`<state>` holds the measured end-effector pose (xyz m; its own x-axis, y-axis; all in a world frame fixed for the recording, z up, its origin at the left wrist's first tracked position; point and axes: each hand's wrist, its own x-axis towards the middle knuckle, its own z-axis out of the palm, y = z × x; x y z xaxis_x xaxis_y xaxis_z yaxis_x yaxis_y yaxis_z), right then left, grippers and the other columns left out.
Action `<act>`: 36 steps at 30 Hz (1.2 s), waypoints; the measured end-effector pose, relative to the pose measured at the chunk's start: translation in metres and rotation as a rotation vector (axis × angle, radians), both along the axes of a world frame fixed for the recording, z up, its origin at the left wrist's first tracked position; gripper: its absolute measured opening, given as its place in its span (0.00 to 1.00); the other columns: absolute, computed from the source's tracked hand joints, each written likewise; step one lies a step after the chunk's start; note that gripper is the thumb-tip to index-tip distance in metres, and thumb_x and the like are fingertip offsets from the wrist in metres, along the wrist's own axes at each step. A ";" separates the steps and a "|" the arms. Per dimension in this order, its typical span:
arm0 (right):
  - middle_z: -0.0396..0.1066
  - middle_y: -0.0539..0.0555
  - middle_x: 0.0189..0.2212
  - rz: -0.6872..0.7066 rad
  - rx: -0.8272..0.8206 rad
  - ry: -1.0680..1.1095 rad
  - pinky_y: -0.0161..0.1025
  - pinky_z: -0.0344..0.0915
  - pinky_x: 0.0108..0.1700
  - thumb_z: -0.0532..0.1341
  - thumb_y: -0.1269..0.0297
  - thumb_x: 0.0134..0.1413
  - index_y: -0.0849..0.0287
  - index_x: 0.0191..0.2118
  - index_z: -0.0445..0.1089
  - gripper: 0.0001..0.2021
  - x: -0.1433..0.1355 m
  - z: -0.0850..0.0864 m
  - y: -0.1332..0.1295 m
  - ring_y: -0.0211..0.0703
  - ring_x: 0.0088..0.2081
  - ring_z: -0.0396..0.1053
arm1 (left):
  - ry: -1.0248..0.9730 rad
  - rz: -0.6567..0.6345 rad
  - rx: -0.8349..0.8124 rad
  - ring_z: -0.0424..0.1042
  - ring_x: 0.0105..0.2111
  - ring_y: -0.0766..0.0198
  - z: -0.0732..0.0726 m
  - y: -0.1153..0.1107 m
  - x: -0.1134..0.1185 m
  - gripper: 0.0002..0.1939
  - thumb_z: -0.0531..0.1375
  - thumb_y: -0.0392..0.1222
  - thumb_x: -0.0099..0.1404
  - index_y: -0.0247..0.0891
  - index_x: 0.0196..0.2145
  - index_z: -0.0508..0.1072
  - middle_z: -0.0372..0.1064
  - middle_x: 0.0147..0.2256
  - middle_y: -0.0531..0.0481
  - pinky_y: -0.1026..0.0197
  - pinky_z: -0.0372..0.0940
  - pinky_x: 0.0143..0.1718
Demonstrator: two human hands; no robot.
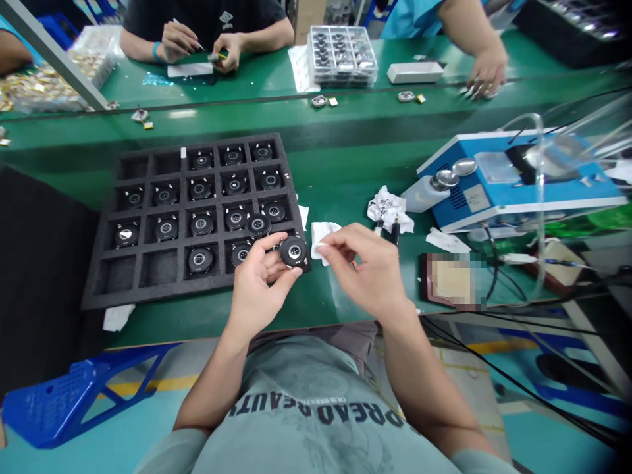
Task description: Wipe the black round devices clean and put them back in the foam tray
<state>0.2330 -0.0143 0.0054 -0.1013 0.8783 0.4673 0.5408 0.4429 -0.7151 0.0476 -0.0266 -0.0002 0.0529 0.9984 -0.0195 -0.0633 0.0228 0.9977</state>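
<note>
My left hand (259,280) holds a round black smartwatch case (293,252) without straps by its edge, its back with the sensor circle facing up. Just to the right, my right hand (365,266) pinches a folded white cloth (322,233) between thumb and fingers, a little apart from the watch. A black foam tray (153,297) lies to the left, and several similar watch cases sit in its compartments. One watch case (258,225) rests across a divider near my left fingertips.
A crumpled white tissue (388,205), a metal-capped pump bottle (428,191) and a blue machine (518,174) stand at right. Small parts (320,101) lie along the green belt (207,125). Co-workers' hands (228,52) work across it. A blue stool (64,401) is lower left.
</note>
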 end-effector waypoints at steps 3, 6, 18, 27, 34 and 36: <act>0.78 0.53 0.36 0.106 0.039 -0.062 0.37 0.70 0.36 0.61 0.67 0.69 0.56 0.39 0.76 0.07 -0.020 0.005 -0.006 0.40 0.37 0.75 | 0.034 -0.007 0.017 0.84 0.40 0.59 -0.002 -0.001 0.000 0.27 0.70 0.36 0.61 0.39 0.56 0.70 0.83 0.42 0.47 0.60 0.78 0.45; 0.78 0.53 0.37 0.032 0.028 -0.108 0.38 0.69 0.38 0.60 0.66 0.70 0.56 0.39 0.76 0.08 -0.038 0.006 -0.003 0.41 0.37 0.75 | 0.041 0.014 0.033 0.84 0.41 0.58 -0.004 -0.002 0.001 0.26 0.70 0.35 0.61 0.39 0.55 0.69 0.83 0.42 0.47 0.59 0.78 0.47; 0.71 0.48 0.26 -0.423 -0.075 0.273 0.35 0.60 0.28 0.69 0.58 0.57 0.57 0.32 0.74 0.09 0.099 -0.014 0.067 0.35 0.25 0.64 | 0.005 0.037 0.036 0.84 0.43 0.58 0.003 0.006 -0.003 0.28 0.73 0.38 0.59 0.36 0.56 0.72 0.83 0.45 0.42 0.60 0.78 0.47; 0.63 0.44 0.24 -0.255 -0.310 0.675 0.26 0.51 0.19 0.68 0.42 0.52 0.54 0.30 0.64 0.21 0.197 -0.001 0.101 0.30 0.21 0.50 | -0.073 -0.106 0.023 0.85 0.38 0.59 0.018 0.031 0.000 0.32 0.76 0.40 0.56 0.36 0.56 0.72 0.83 0.44 0.43 0.62 0.80 0.43; 0.68 0.49 0.25 -0.651 -0.207 0.281 0.37 0.63 0.32 0.66 0.48 0.52 0.57 0.32 0.71 0.16 0.206 -0.010 0.123 0.40 0.29 0.65 | -0.133 -0.169 -0.025 0.85 0.42 0.57 0.015 0.036 -0.007 0.32 0.76 0.40 0.57 0.36 0.57 0.72 0.84 0.44 0.43 0.62 0.80 0.45; 0.73 0.53 0.28 -0.748 -0.196 0.119 0.42 0.67 0.41 0.67 0.55 0.51 0.58 0.30 0.73 0.10 0.207 -0.009 0.131 0.47 0.36 0.70 | -0.153 -0.170 -0.004 0.85 0.42 0.58 0.012 0.035 -0.008 0.31 0.75 0.40 0.59 0.36 0.57 0.71 0.84 0.45 0.43 0.62 0.79 0.45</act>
<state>0.4404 0.1166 -0.0037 0.5914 0.7608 0.2674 0.5603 -0.1492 -0.8147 0.0401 0.0081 0.0123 0.2230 0.9748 -0.0024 -0.2090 0.0502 0.9766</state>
